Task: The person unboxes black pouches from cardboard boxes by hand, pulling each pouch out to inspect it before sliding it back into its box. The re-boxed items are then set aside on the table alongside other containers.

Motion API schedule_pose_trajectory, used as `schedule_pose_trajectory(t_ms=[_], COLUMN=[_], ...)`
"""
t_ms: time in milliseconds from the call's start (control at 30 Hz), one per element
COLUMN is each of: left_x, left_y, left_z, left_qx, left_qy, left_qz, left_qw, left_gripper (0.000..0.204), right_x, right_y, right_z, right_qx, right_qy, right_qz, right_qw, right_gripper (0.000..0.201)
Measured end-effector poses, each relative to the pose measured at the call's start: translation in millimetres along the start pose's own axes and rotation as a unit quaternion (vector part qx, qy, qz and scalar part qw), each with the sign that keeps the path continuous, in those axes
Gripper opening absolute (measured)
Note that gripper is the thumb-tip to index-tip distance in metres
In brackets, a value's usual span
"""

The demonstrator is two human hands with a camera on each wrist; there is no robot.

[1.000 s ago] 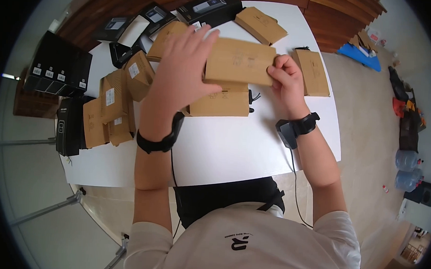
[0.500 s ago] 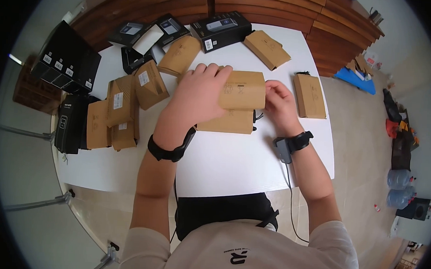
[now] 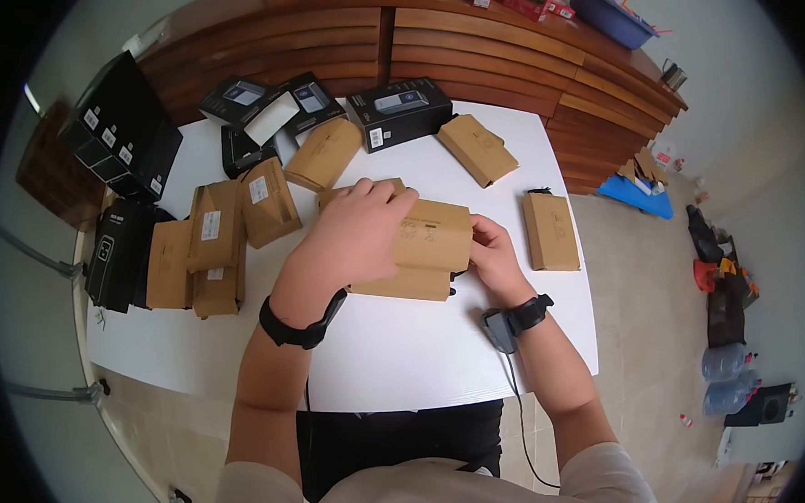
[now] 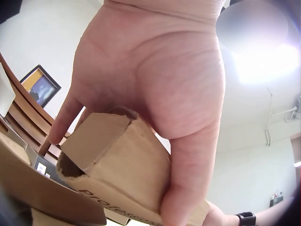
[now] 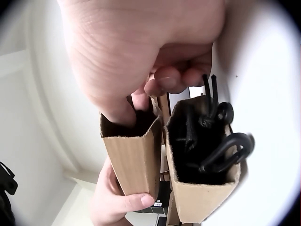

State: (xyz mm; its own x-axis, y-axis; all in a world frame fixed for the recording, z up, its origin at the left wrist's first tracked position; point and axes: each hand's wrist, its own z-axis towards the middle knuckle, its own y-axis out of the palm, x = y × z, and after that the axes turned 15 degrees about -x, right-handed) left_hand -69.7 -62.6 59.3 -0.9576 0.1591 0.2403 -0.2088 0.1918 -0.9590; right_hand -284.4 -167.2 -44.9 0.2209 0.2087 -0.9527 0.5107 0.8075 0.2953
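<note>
In the head view my left hand (image 3: 353, 235) grips a brown cardboard box (image 3: 440, 231) from above, over a second brown box (image 3: 405, 282) on the table. Seen by the left wrist camera, the fingers and thumb of that hand (image 4: 150, 70) straddle the gripped box (image 4: 127, 162). At its right end is my right hand (image 3: 500, 259). The right wrist view shows this hand (image 5: 136, 47) with thumb and a finger dipping into the open end of the held box (image 5: 134, 160); their tips are hidden. Beside it the other box (image 5: 202, 197) stands open, black cables (image 5: 235, 146) protruding.
Brown boxes lie at the left (image 3: 170, 267), back (image 3: 326, 152), back right (image 3: 479, 151) and right (image 3: 552, 232) of the white table (image 3: 369, 368). Black boxes (image 3: 398, 113) stand along the back and left edges (image 3: 122, 127). Behind is a wooden cabinet (image 3: 476, 60).
The held box has come down close over the lower box. My right hand has gone from pinching its right end to having fingers at the opening. The head view has tilted up.
</note>
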Motion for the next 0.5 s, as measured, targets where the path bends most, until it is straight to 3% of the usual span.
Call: schedule_pose_trajectory(t_ms=[200,400,500], left_x=[-5,0,2], left_y=[-5,-2,-3], left_z=[-3,-2,-2], left_qx=[0.015,0.026,0.024], left_qy=[-0.005,0.005,-0.007], left_qz=[0.0,0.011,0.012], left_qw=[1.0,1.0,1.0], left_gripper=[0.081,0.08,0.08], right_x=[16,-3,-3], right_y=[-25,7,3], right_z=[-1,0,-2], right_qx=[-0.043,0.021,0.0], right_qy=[-0.006,-0.011,0.009], right_qz=[0.019,0.017,-0.011], right_qw=[0.999,1.0,1.0], right_gripper=[0.012,0.015,0.016])
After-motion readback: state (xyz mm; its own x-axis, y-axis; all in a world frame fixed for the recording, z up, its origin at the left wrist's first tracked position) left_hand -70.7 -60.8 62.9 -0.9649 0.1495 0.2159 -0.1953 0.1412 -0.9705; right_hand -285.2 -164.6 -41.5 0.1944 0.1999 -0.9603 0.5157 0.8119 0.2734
